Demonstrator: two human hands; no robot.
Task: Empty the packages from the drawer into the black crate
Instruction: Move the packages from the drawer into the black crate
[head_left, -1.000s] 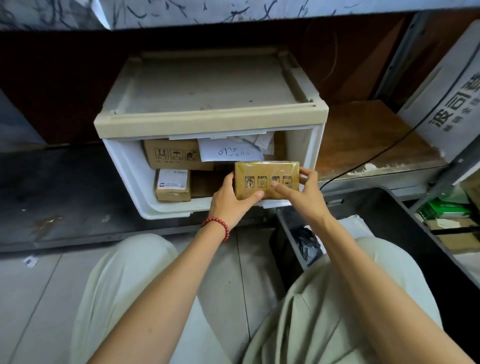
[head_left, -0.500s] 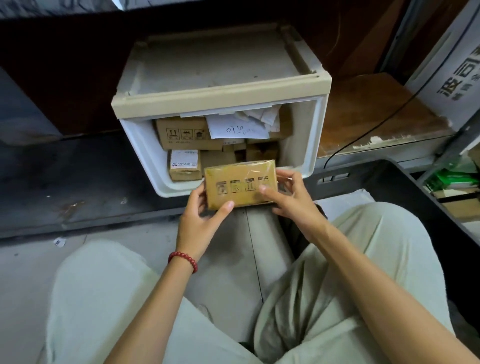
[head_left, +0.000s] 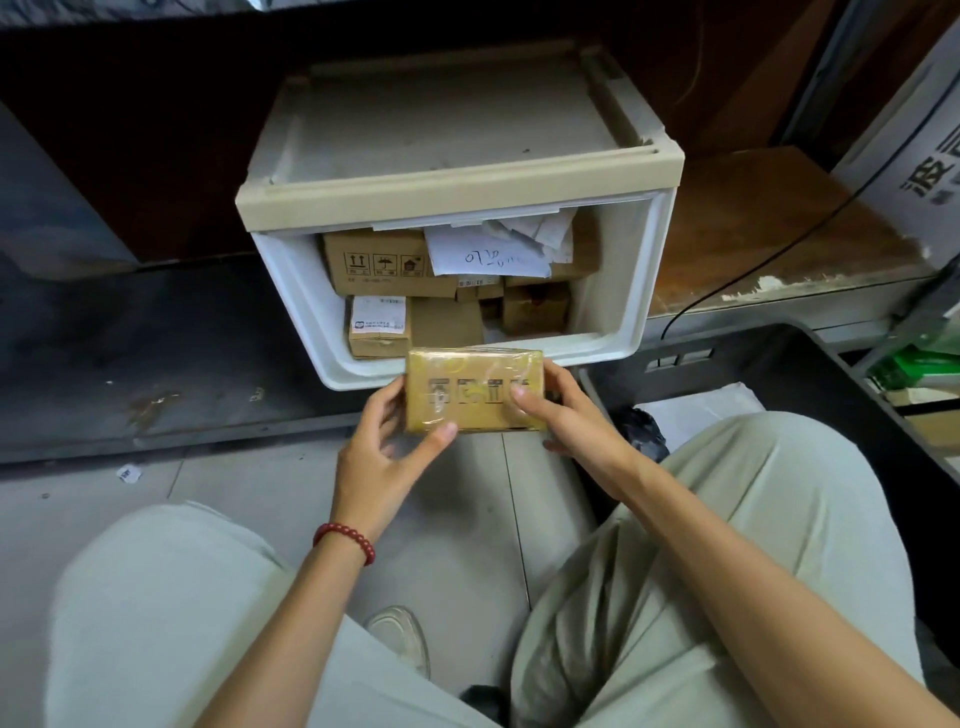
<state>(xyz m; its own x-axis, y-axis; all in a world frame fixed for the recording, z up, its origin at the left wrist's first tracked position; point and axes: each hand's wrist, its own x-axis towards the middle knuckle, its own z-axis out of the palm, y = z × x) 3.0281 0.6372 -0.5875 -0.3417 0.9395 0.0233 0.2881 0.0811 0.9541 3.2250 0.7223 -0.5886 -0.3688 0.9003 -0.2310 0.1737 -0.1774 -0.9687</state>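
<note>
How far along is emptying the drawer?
Nowhere near finished. Done: the black crate shows a white parcel and a black bag. In hand: left hand and right hand grip a plastic-wrapped package in front of the drawer. Left: several cardboard boxes and papers inside it.

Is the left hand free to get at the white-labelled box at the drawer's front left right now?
Probably not yet: the left hand grips the wrapped package together with the right hand. The labelled box itself lies uncovered in the open drawer.
</note>
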